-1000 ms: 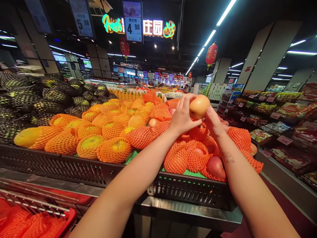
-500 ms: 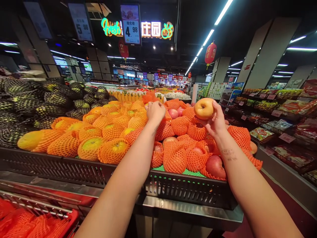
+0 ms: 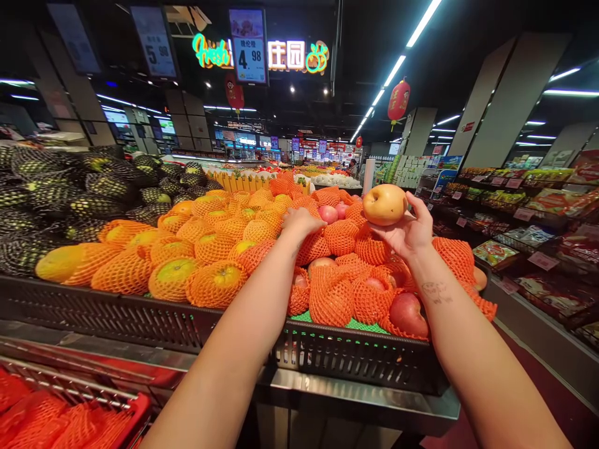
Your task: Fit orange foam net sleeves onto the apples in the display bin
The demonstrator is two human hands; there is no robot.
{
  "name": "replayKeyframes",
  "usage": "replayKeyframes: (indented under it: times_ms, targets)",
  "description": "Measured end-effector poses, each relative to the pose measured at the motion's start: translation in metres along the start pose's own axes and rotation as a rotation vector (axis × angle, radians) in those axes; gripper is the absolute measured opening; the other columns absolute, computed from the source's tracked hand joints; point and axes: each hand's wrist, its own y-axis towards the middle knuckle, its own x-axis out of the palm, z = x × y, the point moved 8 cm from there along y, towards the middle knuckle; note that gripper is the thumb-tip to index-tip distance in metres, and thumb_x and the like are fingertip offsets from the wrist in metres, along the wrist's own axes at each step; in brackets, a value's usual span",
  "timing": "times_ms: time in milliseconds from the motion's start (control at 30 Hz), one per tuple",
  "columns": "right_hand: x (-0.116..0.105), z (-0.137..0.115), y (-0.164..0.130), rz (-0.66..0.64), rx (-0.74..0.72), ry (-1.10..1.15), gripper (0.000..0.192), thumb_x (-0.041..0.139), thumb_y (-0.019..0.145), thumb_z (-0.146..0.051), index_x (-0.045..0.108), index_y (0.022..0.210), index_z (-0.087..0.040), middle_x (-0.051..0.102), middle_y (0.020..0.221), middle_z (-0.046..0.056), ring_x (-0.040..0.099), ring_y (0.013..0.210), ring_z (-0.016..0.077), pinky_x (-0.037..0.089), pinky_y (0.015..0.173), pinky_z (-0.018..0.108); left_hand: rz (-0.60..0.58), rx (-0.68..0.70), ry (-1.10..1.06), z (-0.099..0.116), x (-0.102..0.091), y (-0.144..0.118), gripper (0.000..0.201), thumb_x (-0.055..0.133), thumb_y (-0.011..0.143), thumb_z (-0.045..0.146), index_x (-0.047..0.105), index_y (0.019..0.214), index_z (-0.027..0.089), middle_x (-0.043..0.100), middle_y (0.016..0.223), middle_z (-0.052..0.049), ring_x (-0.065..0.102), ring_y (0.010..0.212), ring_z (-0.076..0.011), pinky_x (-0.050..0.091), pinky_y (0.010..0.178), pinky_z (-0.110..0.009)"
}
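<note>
red basket (image 3: pixel 126 411): right under us at bottom left, stuffed with loose orange foam nets.
black crate (image 3: pixel 355 362): plastic display crate along the front of the steel stand, with green matting showing under the fruit.
red apples (image 3: pixel 408 313): nearest the crate rim on our right side, some bare, some in orange foam sleeves.
netted oranges (image 3: pixel 215 284): piled on the left half of the display, just beside the apples.
left hand (image 3: pixel 302 221): reaching out over the pile, palm down, resting on a netted fruit; we can't tell whether the fingers are closed on anything.
right hand (image 3: pixel 408 234): palm up above the apples, our grip curled under and around the yellow apple.
yellow apple (image 3: pixel 384 204): bare, no net, sitting in the right hand, held clear above the heap.
dark netted fruit (image 3: pixel 70 187): stacked far left, behind the oranges.
price sign (image 3: pixel 249 45): hanging overhead, reads 4.98.
red lantern (image 3: pixel 398 100): hanging from the ceiling further back.
</note>
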Motion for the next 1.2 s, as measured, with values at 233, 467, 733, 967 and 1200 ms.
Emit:
replayKeyframes:
  times_ms: [233,467,733,967,1200]
  targets:
    - [0.018,-0.002,-0.009,-0.074,-0.033,-0.294,0.082,0.073,0.064,-0.06,0.05,0.135,-0.025,0.054,0.143,0.012,0.062,0.117,0.0334,0.063,0.067,0.038,0.122,-0.254,0.106,0.011,-0.023,-0.008,0.046,0.076,0.072,0.043,0.036,0.062,0.023,0.063,0.099,-0.021,0.059,0.111,-0.0408,0.045,0.097,-0.064]
    - [0.031,-0.011,-0.015,-0.192,-0.242,-0.527,0.073,0.09,0.059,-0.052,0.065,0.123,-0.026,0.062,0.132,0.007,0.061,0.117,0.0303,0.057,0.091,0.043,0.387,-0.122,-0.004,0.067,-0.061,-0.014,0.038,0.055,0.093,0.053,0.041,0.074,0.023,0.06,0.102,-0.018,0.058,0.109,-0.037,0.042,0.105,-0.061]
    - [0.052,-0.003,-0.031,-0.413,-0.314,-1.312,0.057,0.083,0.059,-0.062,0.079,0.099,-0.021,0.072,0.089,0.006,0.063,0.081,0.0259,0.047,0.073,0.037,0.307,-0.078,-0.029,0.086,-0.054,-0.017,0.034,0.07,0.078,0.024,0.037,0.07,0.023,0.057,0.096,-0.01,0.059,0.099,-0.0295,0.047,0.103,-0.054]
    - [0.054,0.019,-0.031,-0.438,-0.171,-1.497,0.055,0.078,0.066,-0.073,0.08,0.098,-0.028,0.072,0.081,0.002,0.064,0.075,0.025,0.038,0.06,0.032,0.299,-0.036,-0.096,0.082,-0.045,-0.015,0.027,0.07,0.078,0.028,0.043,0.075,0.022,0.056,0.097,-0.009,0.058,0.108,-0.03,0.045,0.107,-0.052]
    - [0.068,0.019,-0.039,-0.404,-0.342,-1.671,0.064,0.069,0.071,-0.084,0.076,0.093,-0.025,0.068,0.077,0.007,0.06,0.072,0.0264,0.033,0.06,0.033,0.31,-0.049,-0.202,0.079,-0.045,-0.016,0.041,0.06,0.093,0.053,0.045,0.073,0.021,0.058,0.091,-0.01,0.059,0.104,-0.0298,0.046,0.102,-0.052]
